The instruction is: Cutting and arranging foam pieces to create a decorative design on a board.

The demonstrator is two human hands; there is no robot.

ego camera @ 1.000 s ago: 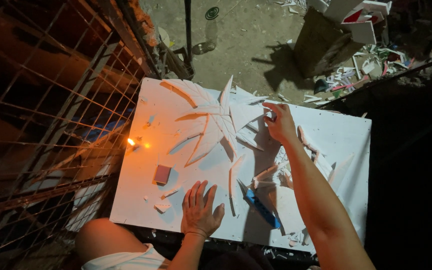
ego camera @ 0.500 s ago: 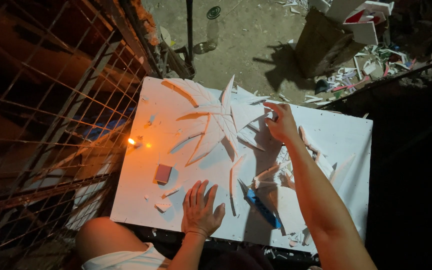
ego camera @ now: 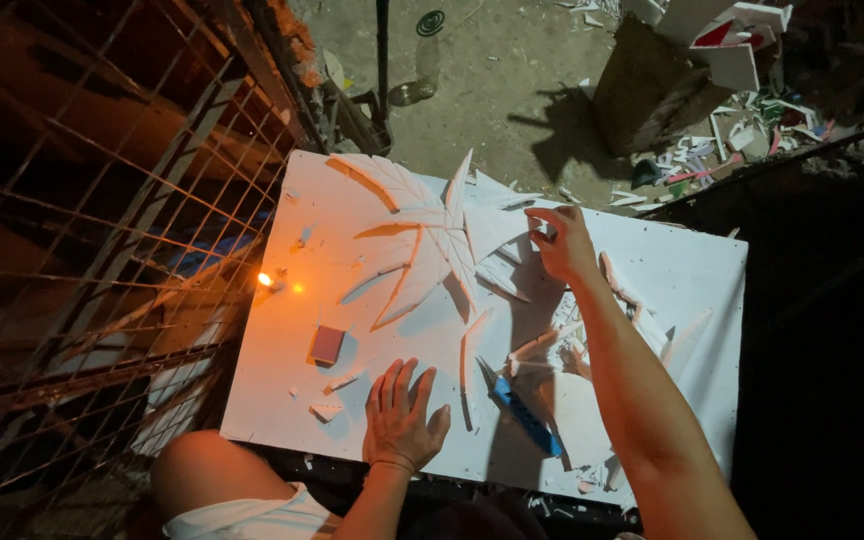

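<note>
Leftmost, a small flame [ego camera: 265,279] burns on the white table [ego camera: 672,270], a red block [ego camera: 328,344] near it. Left hand [ego camera: 402,415] stays flat, fingers spread, pressing the surface. Since a second ago, nothing has shifted; work appears paused at placement. Right hand [ego camera: 560,243] remains pinched on a foam leaf piece [ego camera: 492,228]. Blue cutter [ego camera: 524,412] lies between the arms. Beyond: dirt floor [ego camera: 512,90], scattered offcuts.

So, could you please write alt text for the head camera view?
The right hand pinches a small white foam piece over a white foam board of leaf-shaped cutouts. The left hand lies flat near a blue utility knife; a small flame burns.
</note>
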